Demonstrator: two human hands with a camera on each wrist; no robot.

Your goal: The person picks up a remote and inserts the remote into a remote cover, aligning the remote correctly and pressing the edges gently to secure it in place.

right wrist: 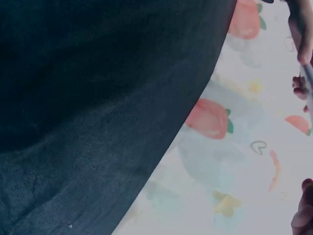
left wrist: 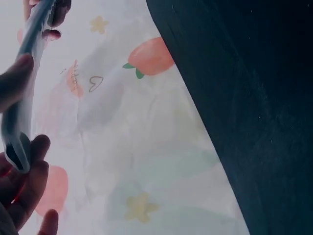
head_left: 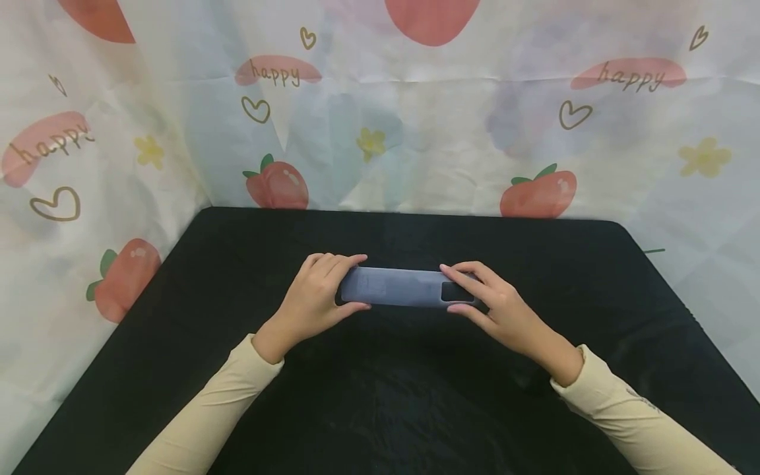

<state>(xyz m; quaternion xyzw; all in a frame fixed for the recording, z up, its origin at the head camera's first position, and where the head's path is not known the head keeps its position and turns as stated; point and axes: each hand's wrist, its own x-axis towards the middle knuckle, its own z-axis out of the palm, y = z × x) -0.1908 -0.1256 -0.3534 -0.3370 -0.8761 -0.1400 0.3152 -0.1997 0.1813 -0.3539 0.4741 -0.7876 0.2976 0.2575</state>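
A blue-grey, somewhat translucent phone case (head_left: 392, 287) is held up sideways over the black table in the head view. Its dark rectangular camera opening (head_left: 458, 291) is toward the right end. My left hand (head_left: 313, 290) grips the left end, fingers along the upper edge and thumb at the lower one. At the other end my right hand (head_left: 505, 309) pinches it the same way. The left wrist view shows the case (left wrist: 15, 115) edge-on between thumb and fingers. Only a sliver of the case (right wrist: 308, 81) shows at the right border of the right wrist view.
The black-covered table (head_left: 380, 396) spreads under both hands. A pale curtain (head_left: 439, 145) printed with fruit, hearts and flowers hangs behind it and along its sides. Cream sleeves (head_left: 208, 402) cover both forearms.
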